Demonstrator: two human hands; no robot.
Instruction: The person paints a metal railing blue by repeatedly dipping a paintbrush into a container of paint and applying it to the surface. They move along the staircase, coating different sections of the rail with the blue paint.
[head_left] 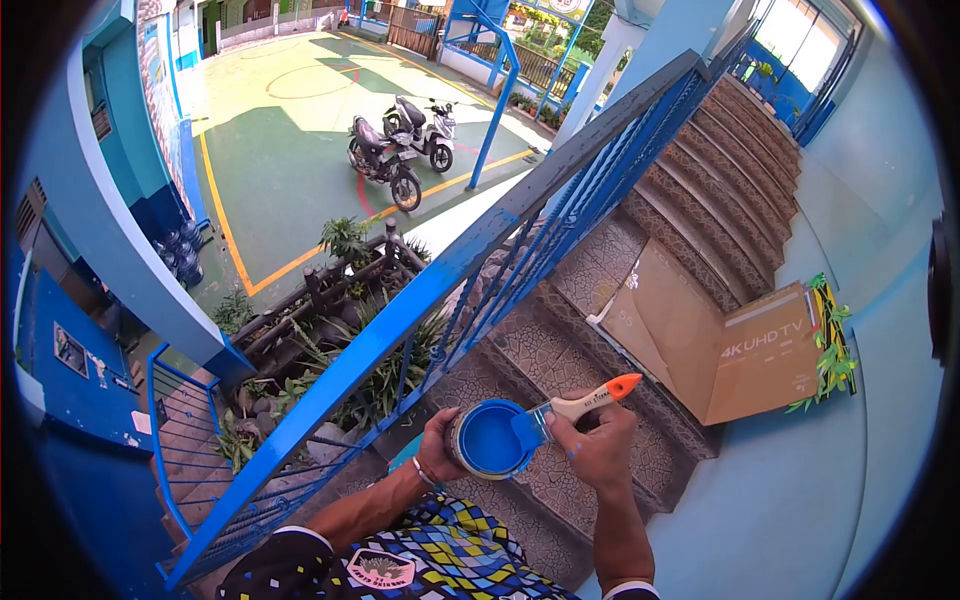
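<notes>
My left hand (437, 446) is wrapped round the side of an open paint can (492, 440) filled with bright blue paint. In my right hand (600, 445) is a paintbrush (580, 402) with a pale wooden handle and an orange tip, gripped near its metal band. Its blue-coated bristles are at the can's right rim, over the paint. Beyond the can, a handrail (400, 315) slopes up to the right, glossy blue along its lower length and worn grey-blue higher up. Thin blue bars hang beneath it.
Patterned tiled stairs (700, 190) climb to the upper right. A flattened cardboard box (670, 320) lies across several steps, against the light-blue wall (890, 300) with green paper leaves (832, 340) beside it. Below the railing are plants (345, 240) and two parked motorbikes (385, 155).
</notes>
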